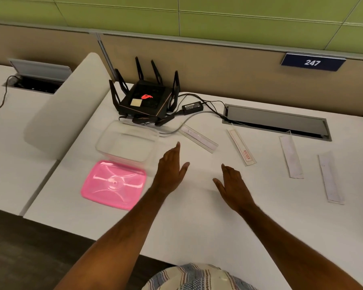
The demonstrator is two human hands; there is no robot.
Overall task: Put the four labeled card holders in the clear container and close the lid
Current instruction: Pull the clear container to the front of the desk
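Observation:
The clear container (pixel 105 143) stands open and empty on the white desk, with its pink lid (pixel 113 184) lying flat just in front of it. Several long card holders lie in a row to the right: one (pixel 199 139) nearest the container, one with a red label (pixel 241 147), a third (pixel 291 158) and a fourth (pixel 331 177) at the far right. My left hand (pixel 171 171) hovers flat, fingers apart, right of the container. My right hand (pixel 231 185) is open beside it, left of the red-labelled holder. Neither hand holds anything.
A black router with antennas (pixel 147 97) sits behind the container, its power brick (pixel 192 106) and cables trailing to a cable slot (pixel 277 122) in the desk. A white divider panel (pixel 65 105) rises at the left. The partition bears a sign reading 247 (pixel 312 62).

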